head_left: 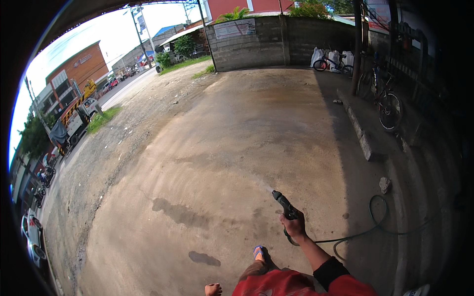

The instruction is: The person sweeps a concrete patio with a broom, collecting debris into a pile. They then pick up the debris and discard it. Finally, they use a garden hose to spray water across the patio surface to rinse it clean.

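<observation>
My right hand (295, 228) is wrapped round the handle of a dark hose spray gun (284, 202), held out in front of me over the concrete ground. A fine spray of water (261, 183) leaves its tip, forward and to the left. From below the grip, a green garden hose (355, 237) trails off to the right and makes a loop on the ground. My left hand (213, 289) hangs low at the bottom edge, fingers curled in, with nothing visible in it. Dark wet patches (180, 212) mark the concrete (163, 167) ahead.
On the right lie a concrete curb (356, 126) and a loose stone (385, 185); a bicycle (390, 108) stands beyond. A block wall (252, 47) closes the far side, with another bicycle (333, 64) and white sacks (317, 56). Gravel (113, 153) borders the street and parked vehicles leftward.
</observation>
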